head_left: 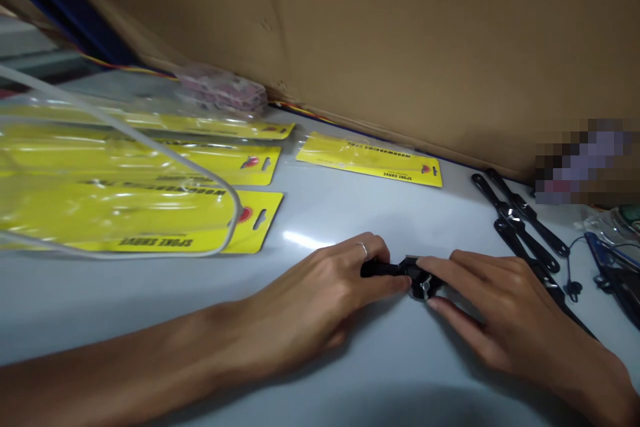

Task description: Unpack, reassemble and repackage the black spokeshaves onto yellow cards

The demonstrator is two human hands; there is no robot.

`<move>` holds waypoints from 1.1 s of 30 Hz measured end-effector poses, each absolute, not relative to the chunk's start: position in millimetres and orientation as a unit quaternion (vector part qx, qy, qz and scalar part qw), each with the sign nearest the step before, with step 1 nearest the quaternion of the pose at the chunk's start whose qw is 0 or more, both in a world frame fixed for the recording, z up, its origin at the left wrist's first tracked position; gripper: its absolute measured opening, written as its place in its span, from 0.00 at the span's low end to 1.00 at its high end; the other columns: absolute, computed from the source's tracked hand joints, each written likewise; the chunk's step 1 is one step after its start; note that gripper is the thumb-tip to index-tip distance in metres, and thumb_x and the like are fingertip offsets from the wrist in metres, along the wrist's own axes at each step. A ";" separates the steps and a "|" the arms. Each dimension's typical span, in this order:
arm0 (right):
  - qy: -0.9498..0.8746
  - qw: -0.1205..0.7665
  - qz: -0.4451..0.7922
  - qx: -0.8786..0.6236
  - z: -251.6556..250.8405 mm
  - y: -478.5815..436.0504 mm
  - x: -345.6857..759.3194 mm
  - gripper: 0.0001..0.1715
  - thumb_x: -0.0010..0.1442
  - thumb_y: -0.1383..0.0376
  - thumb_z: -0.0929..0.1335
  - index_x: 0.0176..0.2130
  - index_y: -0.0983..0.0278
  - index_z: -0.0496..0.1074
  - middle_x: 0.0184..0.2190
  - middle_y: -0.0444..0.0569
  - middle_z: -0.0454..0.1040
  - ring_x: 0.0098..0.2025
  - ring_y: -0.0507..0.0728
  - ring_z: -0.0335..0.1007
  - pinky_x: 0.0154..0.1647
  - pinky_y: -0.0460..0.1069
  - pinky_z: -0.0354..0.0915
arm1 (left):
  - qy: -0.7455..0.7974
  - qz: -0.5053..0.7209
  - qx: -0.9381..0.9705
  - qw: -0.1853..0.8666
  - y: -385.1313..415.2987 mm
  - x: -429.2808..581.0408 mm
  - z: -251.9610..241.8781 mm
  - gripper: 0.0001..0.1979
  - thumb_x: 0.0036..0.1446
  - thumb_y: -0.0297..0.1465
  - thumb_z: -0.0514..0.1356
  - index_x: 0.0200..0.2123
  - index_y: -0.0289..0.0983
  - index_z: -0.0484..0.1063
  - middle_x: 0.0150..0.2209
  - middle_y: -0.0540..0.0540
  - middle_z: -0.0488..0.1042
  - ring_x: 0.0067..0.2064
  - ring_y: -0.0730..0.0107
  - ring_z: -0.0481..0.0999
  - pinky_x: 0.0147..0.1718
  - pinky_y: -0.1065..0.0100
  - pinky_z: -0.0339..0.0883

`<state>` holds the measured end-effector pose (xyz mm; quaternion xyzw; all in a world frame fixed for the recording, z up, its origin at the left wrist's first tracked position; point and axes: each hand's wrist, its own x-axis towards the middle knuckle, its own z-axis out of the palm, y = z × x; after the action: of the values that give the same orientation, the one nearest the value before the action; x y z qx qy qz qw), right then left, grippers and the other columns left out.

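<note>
A black spokeshave [407, 274] lies on the pale table [350, 213] between my two hands. My left hand [325, 293], with a ring on one finger, curls round its left handle. My right hand [495, 307] pinches the tool's middle, thumb and forefinger at a small silver wing screw [425, 287]. The right handle is hidden under my right hand. Both hands rest low on the tabletop.
Yellow "Spoke Shave" blister packs [150, 207] are piled at the left, with one flat pack [370, 159] further back. More black spokeshaves [520, 223] lie at the right. A cardboard wall [400, 33] closes the back. A blue-black item [613, 260] sits at the right edge.
</note>
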<state>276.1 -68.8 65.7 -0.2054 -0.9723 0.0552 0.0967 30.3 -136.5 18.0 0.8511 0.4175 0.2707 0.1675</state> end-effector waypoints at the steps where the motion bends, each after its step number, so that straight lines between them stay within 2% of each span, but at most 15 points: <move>1: -0.973 0.101 0.050 -0.200 64.9 -69.0 275.9 0.10 0.70 0.68 0.65 0.48 0.64 0.74 0.35 0.47 0.77 0.33 0.57 0.72 0.33 0.52 0.60 | 0.418 0.272 0.851 0.167 -136.3 30.5 18.0 0.33 0.47 0.13 0.54 0.54 0.41 0.76 0.44 0.44 0.72 0.39 0.65 0.77 0.37 0.67 0.75; 3: -0.973 0.113 0.040 -0.196 60.7 -70.6 274.0 0.09 0.71 0.67 0.66 0.42 0.64 0.76 0.33 0.47 0.76 0.31 0.56 0.71 0.32 0.52 0.59 | 0.421 0.271 0.850 0.167 -136.0 30.8 17.6 0.33 0.46 0.13 0.54 0.54 0.41 0.76 0.43 0.44 0.72 0.38 0.65 0.77 0.36 0.67 0.74; 7: -0.960 0.165 0.026 -0.223 48.9 -76.6 265.7 0.19 0.72 0.67 0.64 0.28 0.65 0.73 0.25 0.45 0.72 0.25 0.54 0.65 0.28 0.52 0.54 | 0.421 0.265 0.850 0.172 -136.1 30.3 16.0 0.34 0.45 0.13 0.54 0.54 0.42 0.76 0.43 0.44 0.72 0.38 0.65 0.77 0.36 0.67 0.74; 9: -0.949 0.184 0.064 -0.247 47.3 -78.1 263.2 0.25 0.73 0.66 0.64 0.24 0.64 0.70 0.21 0.43 0.69 0.21 0.51 0.62 0.26 0.51 0.53 | 0.422 0.266 0.848 0.177 -136.6 29.7 15.3 0.34 0.45 0.12 0.54 0.53 0.43 0.76 0.44 0.45 0.72 0.39 0.65 0.77 0.36 0.67 0.74; 11: -0.939 0.185 0.125 -0.260 51.1 -77.1 264.7 0.23 0.73 0.65 0.63 0.25 0.64 0.71 0.20 0.41 0.69 0.21 0.50 0.62 0.27 0.50 0.53 | 0.424 0.268 0.846 0.182 -137.0 29.4 15.1 0.35 0.46 0.12 0.53 0.54 0.44 0.76 0.44 0.45 0.72 0.39 0.66 0.78 0.36 0.68 0.74; 14: -0.945 0.152 0.164 -0.240 62.8 -73.0 272.3 0.12 0.71 0.70 0.63 0.45 0.63 0.76 0.30 0.43 0.76 0.28 0.51 0.69 0.31 0.48 0.57 | 0.422 0.268 0.848 0.174 -137.0 29.4 15.6 0.36 0.47 0.12 0.53 0.56 0.43 0.75 0.44 0.44 0.72 0.39 0.66 0.78 0.37 0.67 0.75; 15: -0.951 0.137 0.156 -0.230 66.6 -72.0 274.7 0.15 0.70 0.72 0.63 0.51 0.62 0.75 0.33 0.44 0.77 0.30 0.51 0.70 0.33 0.48 0.58 | 0.421 0.269 0.849 0.171 -136.7 29.6 15.6 0.35 0.47 0.12 0.53 0.56 0.42 0.75 0.44 0.44 0.72 0.39 0.65 0.78 0.37 0.66 0.75; 16: -0.957 0.126 0.140 -0.223 69.8 -71.4 276.6 0.17 0.69 0.73 0.63 0.52 0.61 0.75 0.34 0.44 0.77 0.31 0.52 0.71 0.34 0.48 0.58 | 0.420 0.271 0.850 0.168 -136.4 29.9 15.5 0.35 0.47 0.12 0.53 0.56 0.42 0.75 0.44 0.44 0.72 0.39 0.65 0.78 0.37 0.66 0.75; 18: -0.964 0.127 0.095 -0.215 73.9 -71.7 278.0 0.12 0.68 0.71 0.64 0.41 0.62 0.76 0.30 0.44 0.75 0.29 0.53 0.69 0.32 0.50 0.56 | 0.420 0.273 0.850 0.163 -135.6 30.3 14.9 0.34 0.47 0.12 0.53 0.55 0.41 0.76 0.44 0.44 0.73 0.38 0.66 0.78 0.36 0.67 0.75; 20: -0.965 0.141 0.062 -0.214 75.3 -72.9 277.3 0.16 0.69 0.70 0.64 0.29 0.62 0.72 0.26 0.43 0.72 0.27 0.53 0.66 0.30 0.51 0.54 | 0.421 0.276 0.849 0.158 -135.1 30.4 14.3 0.34 0.48 0.13 0.54 0.55 0.42 0.76 0.43 0.44 0.73 0.37 0.66 0.78 0.35 0.67 0.75; 22: -0.966 0.144 0.044 -0.209 75.1 -73.5 276.5 0.15 0.69 0.70 0.64 0.32 0.62 0.74 0.26 0.43 0.72 0.26 0.53 0.66 0.30 0.51 0.54 | 0.420 0.278 0.850 0.154 -135.2 30.2 14.5 0.34 0.48 0.13 0.54 0.55 0.42 0.76 0.44 0.44 0.73 0.38 0.66 0.78 0.36 0.68 0.75; 24: -0.970 0.125 0.038 -0.202 74.0 -72.5 276.8 0.11 0.69 0.71 0.64 0.44 0.62 0.76 0.30 0.44 0.75 0.29 0.54 0.69 0.31 0.51 0.56 | 0.418 0.279 0.850 0.155 -135.8 29.9 15.2 0.35 0.47 0.13 0.54 0.56 0.43 0.76 0.44 0.45 0.73 0.39 0.66 0.78 0.37 0.68 0.75; 26: -0.975 0.099 0.037 -0.197 72.5 -70.3 278.1 0.13 0.68 0.70 0.66 0.50 0.61 0.75 0.32 0.44 0.76 0.31 0.54 0.71 0.32 0.51 0.56 | 0.418 0.278 0.850 0.159 -136.5 29.6 15.9 0.36 0.47 0.13 0.53 0.57 0.44 0.74 0.44 0.46 0.73 0.39 0.67 0.78 0.37 0.68 0.74; 30: -0.976 0.097 0.033 -0.191 68.7 -67.7 279.5 0.08 0.69 0.70 0.66 0.43 0.63 0.77 0.30 0.44 0.75 0.28 0.54 0.68 0.31 0.51 0.55 | 0.432 0.286 0.842 0.153 -137.2 30.6 15.4 0.34 0.52 0.14 0.52 0.61 0.41 0.67 0.42 0.46 0.73 0.37 0.68 0.76 0.35 0.69 0.73; 33: -0.975 0.113 0.031 -0.189 61.2 -70.6 276.5 0.10 0.71 0.67 0.66 0.37 0.64 0.76 0.29 0.44 0.75 0.28 0.54 0.69 0.31 0.52 0.55 | 0.438 0.292 0.838 0.142 -137.4 32.1 13.6 0.30 0.56 0.15 0.53 0.61 0.39 0.65 0.42 0.46 0.73 0.38 0.67 0.75 0.36 0.69 0.72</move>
<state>276.5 -70.6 61.2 -0.1893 -0.9749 0.0309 0.1129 32.1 -137.4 13.6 0.8383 0.4381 0.2918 0.1420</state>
